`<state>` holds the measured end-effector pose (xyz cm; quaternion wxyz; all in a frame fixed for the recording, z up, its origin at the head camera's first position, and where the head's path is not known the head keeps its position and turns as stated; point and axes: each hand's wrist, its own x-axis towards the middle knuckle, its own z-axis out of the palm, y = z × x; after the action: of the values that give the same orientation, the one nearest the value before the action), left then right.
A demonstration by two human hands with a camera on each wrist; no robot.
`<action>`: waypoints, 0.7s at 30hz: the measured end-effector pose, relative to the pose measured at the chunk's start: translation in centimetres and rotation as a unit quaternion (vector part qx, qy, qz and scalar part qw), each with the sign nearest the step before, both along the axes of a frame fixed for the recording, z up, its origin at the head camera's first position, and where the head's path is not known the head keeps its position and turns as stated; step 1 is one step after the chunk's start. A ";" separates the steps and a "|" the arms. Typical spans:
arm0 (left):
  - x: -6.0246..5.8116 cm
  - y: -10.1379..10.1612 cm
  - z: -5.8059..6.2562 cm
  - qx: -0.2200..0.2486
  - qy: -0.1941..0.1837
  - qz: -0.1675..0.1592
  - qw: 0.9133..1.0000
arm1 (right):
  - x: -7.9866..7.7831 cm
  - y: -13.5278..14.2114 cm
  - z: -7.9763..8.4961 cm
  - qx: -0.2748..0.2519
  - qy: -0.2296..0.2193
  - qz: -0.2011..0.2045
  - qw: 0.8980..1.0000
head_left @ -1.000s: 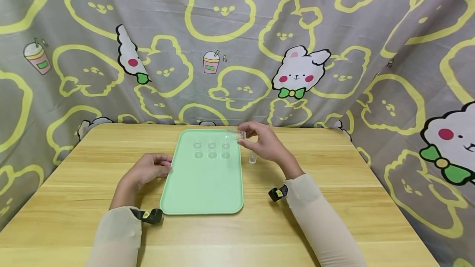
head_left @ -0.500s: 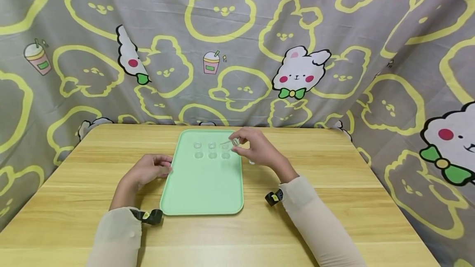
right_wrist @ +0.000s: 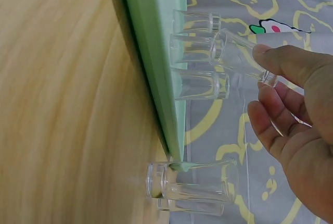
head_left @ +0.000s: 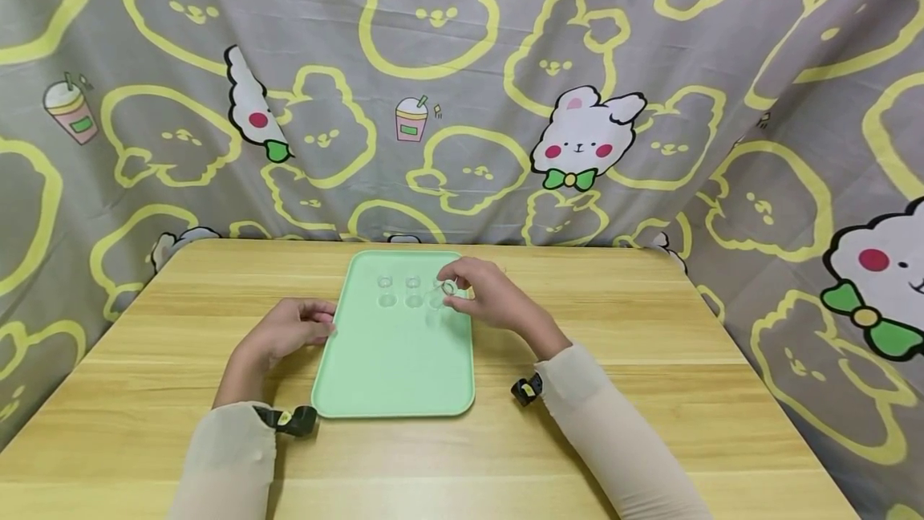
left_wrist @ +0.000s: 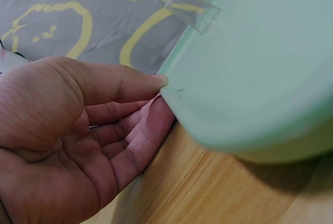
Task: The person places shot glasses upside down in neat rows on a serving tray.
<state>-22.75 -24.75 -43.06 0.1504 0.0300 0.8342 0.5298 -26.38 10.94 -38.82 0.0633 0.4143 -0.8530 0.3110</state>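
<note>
My left hand pinches the left rim of a pale green tray, thumb on top and fingers below in the left wrist view. Over the tray's far right part, my right hand holds a small clear shot glass by its thick base between thumb and fingertips. This glass tilts, its wide mouth pointing away from the hand. Three similar glasses stand upside down in a row on the tray's far half. In the head view the held glass overlaps the rightmost one.
Beside the tray's right edge, more clear glasses stand upright on the wooden table, mostly hidden behind the right hand in the head view. A patterned grey curtain hangs right behind the table's far edge.
My right hand has moved left and nearer with the glass, from beyond the row to over its right end. The left hand and tray have stayed put.
</note>
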 end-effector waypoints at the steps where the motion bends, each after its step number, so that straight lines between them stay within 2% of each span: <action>1: 0.0 0.0 0.0 0.000 0.000 0.001 1.000 | 0.0 0.0 -0.1 0.005 -0.002 -0.002 1.000; 21: -0.1 0.0 0.0 0.001 0.000 -0.001 1.000 | 0.0 -0.9 -0.8 0.087 -0.005 -0.013 0.996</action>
<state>-22.82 -24.75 -43.04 0.1511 0.0309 0.8334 0.5307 -26.41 10.06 -39.66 0.0273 0.4055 -0.8825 0.2368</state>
